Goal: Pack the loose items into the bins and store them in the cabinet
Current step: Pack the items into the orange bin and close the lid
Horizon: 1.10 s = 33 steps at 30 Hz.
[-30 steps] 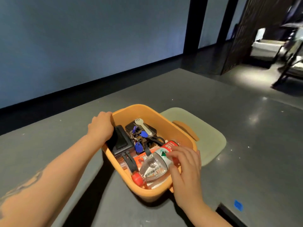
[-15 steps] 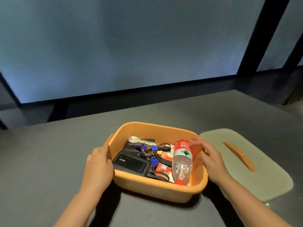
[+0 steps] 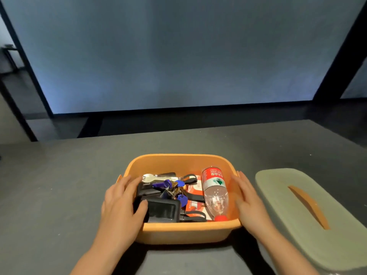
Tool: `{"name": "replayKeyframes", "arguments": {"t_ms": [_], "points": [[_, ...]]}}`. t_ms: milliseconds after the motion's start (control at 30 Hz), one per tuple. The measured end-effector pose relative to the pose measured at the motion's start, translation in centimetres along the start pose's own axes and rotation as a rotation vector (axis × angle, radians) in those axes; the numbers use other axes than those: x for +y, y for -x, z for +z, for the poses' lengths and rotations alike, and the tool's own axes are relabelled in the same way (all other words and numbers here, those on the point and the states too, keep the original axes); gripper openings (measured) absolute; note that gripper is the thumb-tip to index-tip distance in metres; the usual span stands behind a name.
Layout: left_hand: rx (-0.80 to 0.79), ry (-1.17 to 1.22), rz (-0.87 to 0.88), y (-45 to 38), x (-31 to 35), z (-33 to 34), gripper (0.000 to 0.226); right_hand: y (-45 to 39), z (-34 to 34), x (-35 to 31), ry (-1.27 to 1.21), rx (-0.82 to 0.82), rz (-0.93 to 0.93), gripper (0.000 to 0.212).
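Since the previous frame, the right hand (image 3: pixel 247 199) has let go of the bottle (image 3: pixel 214 187); both hands, left hand (image 3: pixel 121 205) included, now lie flat-fingered against the orange bin (image 3: pixel 178 232) between them.

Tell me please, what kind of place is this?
Probably an indoor room, perhaps an office or studio; I cannot be sure. A dark grey table stands before a large, plain bluish wall panel with black frames, and an orange bin holds small belongings.

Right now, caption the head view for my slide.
Both hands flank an orange bin of loose items; its green lid lies alongside.
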<state>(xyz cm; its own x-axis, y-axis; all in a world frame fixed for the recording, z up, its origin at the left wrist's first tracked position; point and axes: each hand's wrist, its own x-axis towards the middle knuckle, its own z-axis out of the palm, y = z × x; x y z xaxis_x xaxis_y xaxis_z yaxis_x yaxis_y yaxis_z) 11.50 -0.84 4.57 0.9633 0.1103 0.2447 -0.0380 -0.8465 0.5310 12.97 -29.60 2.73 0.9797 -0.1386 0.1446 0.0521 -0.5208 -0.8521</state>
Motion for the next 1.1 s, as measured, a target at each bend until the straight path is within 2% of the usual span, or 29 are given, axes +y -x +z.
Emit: {"name": "replayKeyframes", "arguments": {"t_ms": [67, 133, 200, 300, 367, 433, 567, 733, 933, 1000, 1100], "points": [[-0.006, -0.091, 0.060, -0.5, 1.2, 0.8, 0.051, 1.5, -0.4, 0.0, -0.066, -0.024, -0.027, 0.039], [-0.029, -0.145, 0.097, -0.8, 2.5, 1.5, 0.045, 2.3, -1.4, 1.2, -0.126, -0.022, 0.027, 0.037], [-0.073, -0.136, 0.131, -1.0, 4.0, 2.4, 0.043, 2.2, -3.0, 3.4, -0.110, 0.044, 0.105, 0.039], [-0.124, -0.049, 0.239, -1.0, 7.4, 4.4, 0.044, 1.2, -6.6, 6.9, 0.006, 0.207, 0.215, 0.028], [-0.119, 0.032, 0.320, -1.1, 10.1, 5.7, 0.041, 0.7, -8.7, 8.5, 0.057, 0.254, 0.279, 0.027], [-0.150, 0.108, 0.383, -1.3, 13.1, 7.3, 0.040, 0.5, -10.8, 10.3, 0.162, 0.247, 0.294, 0.032], [-0.222, 0.115, 0.476, -1.6, 17.0, 10.7, 0.052, -0.2, -13.7, 12.7, 0.523, 0.207, 0.336, 0.058], [-0.292, 0.066, 0.472, -1.5, 18.8, 12.0, 0.038, -1.3, -14.5, 14.9, 0.619, 0.171, 0.468, 0.061], [-0.282, 0.095, 0.437, -1.5, 18.2, 11.5, 0.037, -2.0, -15.6, 15.6, 0.699, 0.287, 0.382, 0.023], [-0.259, 0.116, 0.407, -1.2, 17.3, 10.6, 0.045, -1.9, -16.0, 14.9, 0.716, 0.323, 0.309, 0.011], [-0.216, 0.143, 0.334, -0.4, 15.5, 9.0, 0.043, -1.8, -16.5, 12.4, 0.723, 0.408, 0.165, 0.009]]}}
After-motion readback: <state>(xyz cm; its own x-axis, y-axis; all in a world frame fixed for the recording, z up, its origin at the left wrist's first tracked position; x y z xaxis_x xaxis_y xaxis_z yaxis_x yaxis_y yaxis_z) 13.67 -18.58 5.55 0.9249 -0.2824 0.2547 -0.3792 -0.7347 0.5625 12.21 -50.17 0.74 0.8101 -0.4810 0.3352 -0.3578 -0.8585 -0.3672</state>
